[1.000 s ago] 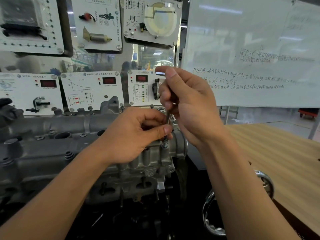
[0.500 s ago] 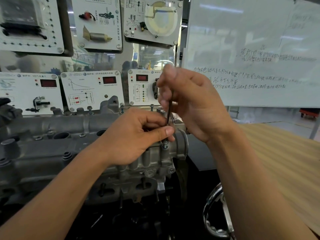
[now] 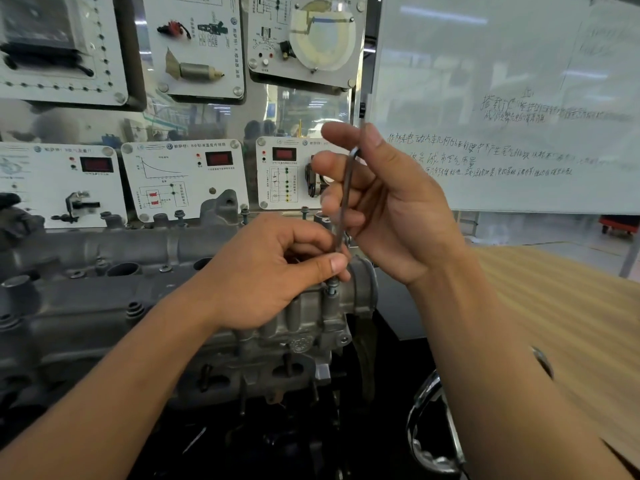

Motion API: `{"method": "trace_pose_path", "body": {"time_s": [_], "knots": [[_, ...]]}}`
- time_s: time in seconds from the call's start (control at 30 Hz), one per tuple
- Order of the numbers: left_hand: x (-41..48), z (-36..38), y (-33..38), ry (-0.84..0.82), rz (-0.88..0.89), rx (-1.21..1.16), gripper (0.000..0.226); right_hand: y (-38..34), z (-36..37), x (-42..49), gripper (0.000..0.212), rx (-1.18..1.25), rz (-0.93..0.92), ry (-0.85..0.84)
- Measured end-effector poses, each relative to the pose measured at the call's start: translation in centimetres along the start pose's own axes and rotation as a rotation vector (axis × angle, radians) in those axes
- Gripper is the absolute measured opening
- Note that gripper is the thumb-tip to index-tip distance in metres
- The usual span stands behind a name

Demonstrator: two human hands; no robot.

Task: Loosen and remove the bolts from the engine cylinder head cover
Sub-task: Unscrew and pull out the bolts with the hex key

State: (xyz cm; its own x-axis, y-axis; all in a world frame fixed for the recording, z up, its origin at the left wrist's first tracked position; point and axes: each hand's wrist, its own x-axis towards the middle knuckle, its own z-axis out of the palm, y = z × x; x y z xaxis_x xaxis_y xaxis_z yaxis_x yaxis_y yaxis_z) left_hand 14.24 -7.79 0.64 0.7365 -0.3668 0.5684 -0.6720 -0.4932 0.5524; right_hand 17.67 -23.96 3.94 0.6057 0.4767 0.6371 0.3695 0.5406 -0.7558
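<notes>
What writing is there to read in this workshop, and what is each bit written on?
"帕萨特", as best it reads, beside a round badge: header of the middle sensor panel; its other print is too small.
"搭载" and, lower, "电动汽车": handwriting on the whiteboard; the remaining lines are too blurred.
Red displays on the panels: no digits readable.

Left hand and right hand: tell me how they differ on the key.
The left hand pinches the key low, just above the bolt; the right hand holds its bent top. The left hand is tightly curled; the right hand looser, more spread. Both hold the same key.
</notes>
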Motion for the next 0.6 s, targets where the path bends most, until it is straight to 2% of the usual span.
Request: {"method": "trace_pose_path", "body": {"time_s": [0.17, 0.33, 0.43, 0.53, 0.6], "knots": [[-0.1, -0.1, 0.0, -0.008, 0.003, -0.005, 0.011, 0.9, 0.5, 0.6, 0.033, 0.165, 0.071, 0.018], [-0.1, -0.1, 0.0, -0.012, 0.001, -0.017, 0.014, 0.6, 0.8, 0.9, 0.043, 0.183, 0.119, 0.051], [-0.1, -0.2, 0.0, 0.011, -0.007, -0.015, 0.014, -0.1, 1.2, 0.8, 0.029, -0.048, 0.071, 0.175], [0.1, -0.2, -0.1, 0.018, -0.021, -0.025, 0.014, -1.1, 1.2, 0.4, 0.013, -0.373, -0.102, 0.309], [0.1, -0.2, -0.1, 0.021, -0.026, -0.026, 0.014, -1.8, 1.0, 0.1, 0.010, -0.497, -0.206, 0.309]]}}
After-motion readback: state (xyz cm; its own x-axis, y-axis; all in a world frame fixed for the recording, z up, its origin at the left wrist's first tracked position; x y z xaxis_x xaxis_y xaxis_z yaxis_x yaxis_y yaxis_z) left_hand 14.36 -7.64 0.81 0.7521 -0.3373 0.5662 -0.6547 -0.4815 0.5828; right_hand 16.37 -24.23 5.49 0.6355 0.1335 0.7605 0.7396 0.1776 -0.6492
